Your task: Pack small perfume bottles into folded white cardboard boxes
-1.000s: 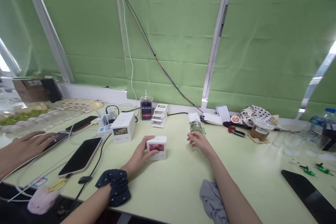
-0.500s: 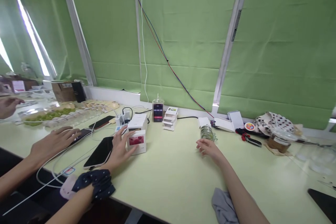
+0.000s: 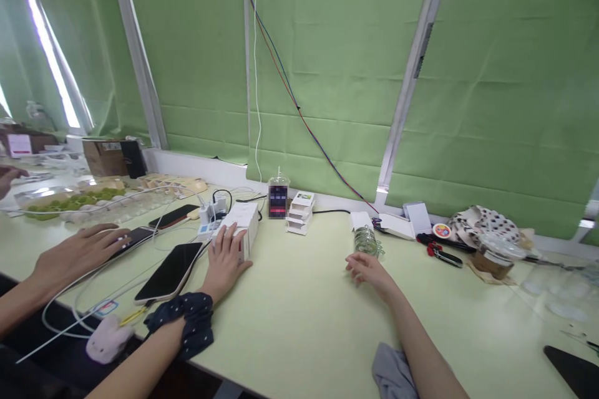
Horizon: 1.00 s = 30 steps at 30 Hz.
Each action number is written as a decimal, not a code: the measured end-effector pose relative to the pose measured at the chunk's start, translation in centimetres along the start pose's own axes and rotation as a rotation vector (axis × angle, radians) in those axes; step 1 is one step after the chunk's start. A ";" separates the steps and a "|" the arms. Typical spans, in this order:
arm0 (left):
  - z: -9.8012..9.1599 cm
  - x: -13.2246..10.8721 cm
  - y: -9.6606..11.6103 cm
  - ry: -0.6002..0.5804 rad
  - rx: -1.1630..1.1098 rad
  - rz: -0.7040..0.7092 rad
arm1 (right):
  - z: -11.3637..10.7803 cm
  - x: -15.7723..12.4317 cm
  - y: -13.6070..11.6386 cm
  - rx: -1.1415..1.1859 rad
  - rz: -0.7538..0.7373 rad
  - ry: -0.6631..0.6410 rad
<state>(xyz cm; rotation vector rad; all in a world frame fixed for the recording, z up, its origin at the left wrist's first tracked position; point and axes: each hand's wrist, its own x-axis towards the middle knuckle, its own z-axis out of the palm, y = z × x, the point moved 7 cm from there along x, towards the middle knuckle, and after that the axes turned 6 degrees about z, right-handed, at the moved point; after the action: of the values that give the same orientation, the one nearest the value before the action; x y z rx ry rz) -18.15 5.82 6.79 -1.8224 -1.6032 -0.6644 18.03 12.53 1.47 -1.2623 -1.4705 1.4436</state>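
Two hands resting on the pale green bench, left one covering a small box.

Left hand, fingers spread flat, is pressing the small white cardboard box against a larger white carton, black phone just beside. Right hand is lying loosely curled, holding nothing, near a clear glass jar.

A small white box stood upright well in from the near edge of the pale green desk, left of its middle. The left hand covered its front face, hiding most of it.
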 end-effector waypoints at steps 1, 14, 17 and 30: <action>0.0 0.1 -0.3 0.001 0.000 0.001 | 0.1 0.0 0.0 -0.002 0.000 -0.005; 0.6 0.9 -1.4 0.032 -0.073 0.027 | 0.8 -0.7 -0.4 -0.021 0.019 -0.025; 0.8 1.1 -1.6 0.036 -0.070 0.039 | 0.8 -0.7 -0.4 -0.020 0.017 -0.026; 2.2 2.7 -2.2 0.000 -0.066 0.016 | 0.7 -0.7 -0.5 -0.031 0.005 -0.026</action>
<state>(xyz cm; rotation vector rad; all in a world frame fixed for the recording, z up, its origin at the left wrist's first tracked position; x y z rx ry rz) -20.01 9.41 7.44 -1.8811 -1.5820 -0.7172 17.43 11.71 1.93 -1.2714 -1.5130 1.4512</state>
